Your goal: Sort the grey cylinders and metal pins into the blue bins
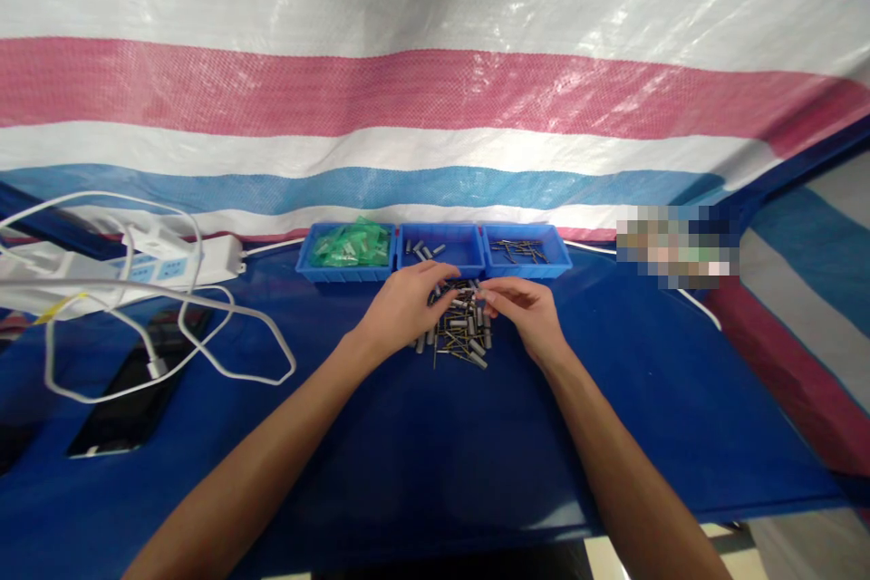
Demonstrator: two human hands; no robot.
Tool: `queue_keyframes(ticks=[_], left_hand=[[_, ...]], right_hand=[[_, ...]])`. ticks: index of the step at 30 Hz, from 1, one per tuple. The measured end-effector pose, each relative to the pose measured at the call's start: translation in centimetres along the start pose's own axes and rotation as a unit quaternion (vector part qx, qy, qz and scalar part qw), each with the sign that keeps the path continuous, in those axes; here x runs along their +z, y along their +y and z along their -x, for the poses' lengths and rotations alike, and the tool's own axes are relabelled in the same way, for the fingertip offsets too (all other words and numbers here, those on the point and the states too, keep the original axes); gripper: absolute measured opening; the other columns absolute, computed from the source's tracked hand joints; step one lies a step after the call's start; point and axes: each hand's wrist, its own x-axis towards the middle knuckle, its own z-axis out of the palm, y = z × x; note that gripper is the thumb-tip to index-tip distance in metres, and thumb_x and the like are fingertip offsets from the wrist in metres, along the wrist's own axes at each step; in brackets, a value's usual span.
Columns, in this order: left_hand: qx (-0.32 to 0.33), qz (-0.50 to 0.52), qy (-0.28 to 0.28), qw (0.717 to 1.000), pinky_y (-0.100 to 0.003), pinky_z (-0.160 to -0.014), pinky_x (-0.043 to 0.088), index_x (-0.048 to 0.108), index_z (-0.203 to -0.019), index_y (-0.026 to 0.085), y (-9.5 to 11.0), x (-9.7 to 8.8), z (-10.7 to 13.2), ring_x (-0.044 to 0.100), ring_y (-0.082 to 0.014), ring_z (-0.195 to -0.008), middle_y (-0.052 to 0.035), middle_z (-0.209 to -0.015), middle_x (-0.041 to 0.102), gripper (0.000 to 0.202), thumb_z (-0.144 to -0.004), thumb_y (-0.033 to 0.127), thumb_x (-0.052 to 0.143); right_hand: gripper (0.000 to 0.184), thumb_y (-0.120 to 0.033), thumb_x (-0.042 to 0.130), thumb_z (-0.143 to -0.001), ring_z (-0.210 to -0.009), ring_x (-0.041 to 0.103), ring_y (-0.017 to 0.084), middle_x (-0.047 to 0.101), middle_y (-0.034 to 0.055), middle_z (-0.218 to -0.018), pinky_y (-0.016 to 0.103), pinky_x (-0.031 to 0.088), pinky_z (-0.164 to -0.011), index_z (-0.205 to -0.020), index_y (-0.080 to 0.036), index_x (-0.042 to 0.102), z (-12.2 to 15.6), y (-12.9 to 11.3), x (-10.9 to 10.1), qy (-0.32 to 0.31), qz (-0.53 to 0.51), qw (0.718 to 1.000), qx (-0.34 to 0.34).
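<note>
A mixed pile of short grey metal cylinders (477, 348) and thin brownish metal rods (454, 345) lies on the blue table. My left hand (402, 306) curves over the pile's left side, thumb and index finger apart; its other fingers are partly hidden. From the right, my right hand (528, 312) reaches to the pile's upper edge. Its thumb and index finger are pinched on a small grey piece, seemingly one of the cylinders. Behind the pile stand the middle blue bin (466, 271), with several grey cylinders inside, and the right blue bin (530, 271), with several thin rods.
The left blue bin (346, 274) holds green packets (353, 243). At left are a white power strip (214, 260), looping white cables (237, 373) and a black phone (126, 408). A striped sheet (435, 91) hangs behind the table (435, 453). A blurred patch covers something at right.
</note>
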Motion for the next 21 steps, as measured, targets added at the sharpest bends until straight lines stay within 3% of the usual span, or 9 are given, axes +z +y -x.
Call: queue_keyframes(ticks=[3,8,13,21], left_hand=[[-0.014,-0.121,-0.057,0.991,-0.041,-0.099,0.058,0.074,-0.114,0.018,-0.4,0.1,0.2,0.073,-0.0264,-0.108,-0.0102,-0.118,0.077,0.023,-0.1,0.021,0.057],[-0.001,-0.183,-0.124,0.975,-0.041,-0.098,0.058,0.075,-0.115,0.018,-0.4,0.4,0.3,0.072,-0.0273,-0.11,-0.0113,-0.116,0.078,0.027,-0.099,0.013,0.054],[-0.011,-0.196,-0.136,0.971,-0.038,-0.088,0.058,0.076,-0.104,0.018,-0.5,0.6,0.3,0.073,-0.0274,-0.1,-0.0106,-0.105,0.077,0.023,-0.096,0.011,0.056],[-0.034,-0.171,-0.116,0.978,-0.032,-0.075,0.053,0.071,-0.094,0.019,-0.9,1.1,0.4,0.07,-0.0243,-0.088,-0.0093,-0.102,0.07,0.015,-0.093,0.013,0.058]], right_hand=[[0.02,-0.036,0.088,-0.077,-0.063,0.068,0.016,0.082,0.0039,-0.087,0.03,0.055,-0.058,-0.093,-0.025,0.084,-0.4,0.2,-0.6,0.069,0.011,0.997,-0.04],[0.033,-0.035,0.082,-0.082,-0.071,0.072,0.018,0.08,0.0081,-0.117,0.032,0.056,-0.059,-0.114,-0.026,0.08,-1.0,0.6,-1.7,0.154,0.037,0.983,-0.09],[0.041,-0.035,0.077,-0.086,-0.079,0.074,0.02,0.074,0.0094,-0.131,0.035,0.059,-0.063,-0.126,-0.029,0.073,-0.9,0.6,-1.7,0.13,0.062,0.986,-0.087],[0.03,-0.036,0.076,-0.086,-0.071,0.07,0.016,0.075,0.0092,-0.122,0.031,0.056,-0.059,-0.114,-0.025,0.075,-0.9,1.0,-1.3,0.113,0.073,0.988,-0.079]])
